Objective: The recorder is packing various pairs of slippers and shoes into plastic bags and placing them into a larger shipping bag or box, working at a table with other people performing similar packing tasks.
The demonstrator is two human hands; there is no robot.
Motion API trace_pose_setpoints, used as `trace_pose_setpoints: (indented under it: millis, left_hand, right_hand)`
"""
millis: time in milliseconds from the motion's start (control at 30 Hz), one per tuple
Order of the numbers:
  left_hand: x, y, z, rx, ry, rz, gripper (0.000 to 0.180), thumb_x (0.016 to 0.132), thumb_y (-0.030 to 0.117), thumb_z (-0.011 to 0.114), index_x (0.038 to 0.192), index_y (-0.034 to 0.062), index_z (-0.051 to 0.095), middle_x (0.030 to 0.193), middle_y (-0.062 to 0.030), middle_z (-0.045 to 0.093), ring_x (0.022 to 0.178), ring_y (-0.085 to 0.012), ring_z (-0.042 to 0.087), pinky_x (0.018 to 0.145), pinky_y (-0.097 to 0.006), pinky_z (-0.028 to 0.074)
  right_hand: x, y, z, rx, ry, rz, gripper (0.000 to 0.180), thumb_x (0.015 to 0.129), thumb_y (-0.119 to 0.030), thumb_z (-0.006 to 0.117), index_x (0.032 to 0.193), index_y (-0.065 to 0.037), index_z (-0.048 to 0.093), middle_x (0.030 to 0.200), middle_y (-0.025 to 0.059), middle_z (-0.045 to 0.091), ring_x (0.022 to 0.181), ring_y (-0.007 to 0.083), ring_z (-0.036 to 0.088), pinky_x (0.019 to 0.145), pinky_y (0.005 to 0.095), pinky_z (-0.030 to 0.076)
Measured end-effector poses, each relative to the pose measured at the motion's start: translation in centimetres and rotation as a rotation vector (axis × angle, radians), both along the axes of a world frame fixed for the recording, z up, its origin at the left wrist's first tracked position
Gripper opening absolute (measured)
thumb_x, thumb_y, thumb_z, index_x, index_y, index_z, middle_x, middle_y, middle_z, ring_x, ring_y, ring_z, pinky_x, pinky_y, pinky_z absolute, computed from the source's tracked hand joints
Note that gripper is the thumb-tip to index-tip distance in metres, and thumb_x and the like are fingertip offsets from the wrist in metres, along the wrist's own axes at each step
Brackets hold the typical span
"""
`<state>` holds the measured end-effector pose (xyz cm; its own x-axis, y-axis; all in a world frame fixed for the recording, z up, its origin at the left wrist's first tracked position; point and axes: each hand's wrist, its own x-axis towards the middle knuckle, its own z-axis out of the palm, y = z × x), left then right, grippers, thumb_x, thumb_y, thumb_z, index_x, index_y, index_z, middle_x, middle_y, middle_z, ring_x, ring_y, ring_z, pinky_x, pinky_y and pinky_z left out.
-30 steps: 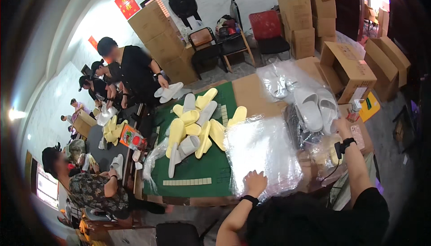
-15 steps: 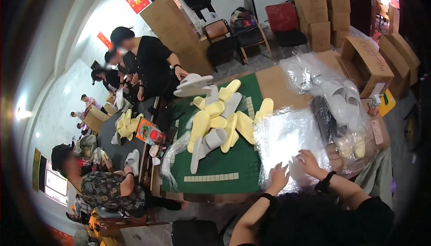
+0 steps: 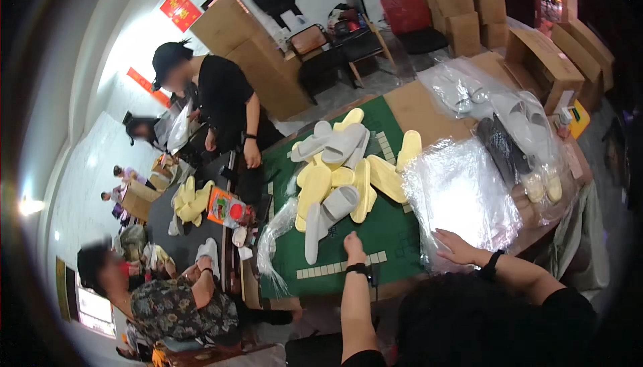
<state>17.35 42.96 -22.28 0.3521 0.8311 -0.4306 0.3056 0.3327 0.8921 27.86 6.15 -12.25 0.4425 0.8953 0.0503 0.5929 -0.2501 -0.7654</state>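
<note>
My left hand [image 3: 353,246] reaches over the green table mat [image 3: 281,270], just in front of a grey slipper [image 3: 340,201] at the near side of the pile. Its fingers are too small and foreshortened to make out. My right hand [image 3: 457,247] rests with fingers stretched on the near edge of a stack of clear plastic bags [image 3: 462,193]. In the pile, yellow slippers [image 3: 313,195] and grey slippers [image 3: 343,143] overlap. A single yellow slipper [image 3: 408,151] lies close to the bags.
Bagged grey slippers [image 3: 519,132] and an open carton [image 3: 542,65] are on the table's right. A strip of white tiles [image 3: 341,264] lies along the near side. Across the table stands a co-worker [image 3: 228,92]; another person [image 3: 174,293] handles slippers at left. Clear plastic strands [image 3: 274,246] hang near the left edge.
My left hand has left the plastic bags and moved left towards the slippers. My right hand stays at the bags. The far co-worker's grey slippers now lie on the pile, and that hand has drawn back.
</note>
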Motion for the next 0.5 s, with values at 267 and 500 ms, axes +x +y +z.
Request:
trace_pose_setpoints:
  millis: [267,500]
  left_hand:
    - [0.9,5.7,1.4,-0.396,-0.173,0.359,0.022,0.086,0.027,0.053,0.093,0.0057,0.054,0.075,-0.0058,0.043,0.067,-0.0121,0.039,0.057,-0.027,0.034]
    - [2.2,7.0,-0.6,-0.233,-0.454,0.297,0.019,0.089,0.024,0.053,0.095,0.0061,0.054,0.074,-0.0006,0.047,0.065,-0.0143,0.046,0.058,-0.024,0.036]
  right_hand:
    - [-1.2,-0.7,-0.5,-0.443,-0.245,0.179,0.061,0.091,-0.056,0.030,0.137,-0.017,0.035,0.143,0.0264,0.019,0.132,0.0418,0.019,0.105,0.0495,0.021]
    - [-2.3,1.5,-2.9,-0.533,0.089,-0.120,0.065,0.090,-0.060,0.026,0.135,-0.015,0.039,0.144,0.0253,0.015,0.133,0.0410,0.016,0.104,0.0535,0.020]
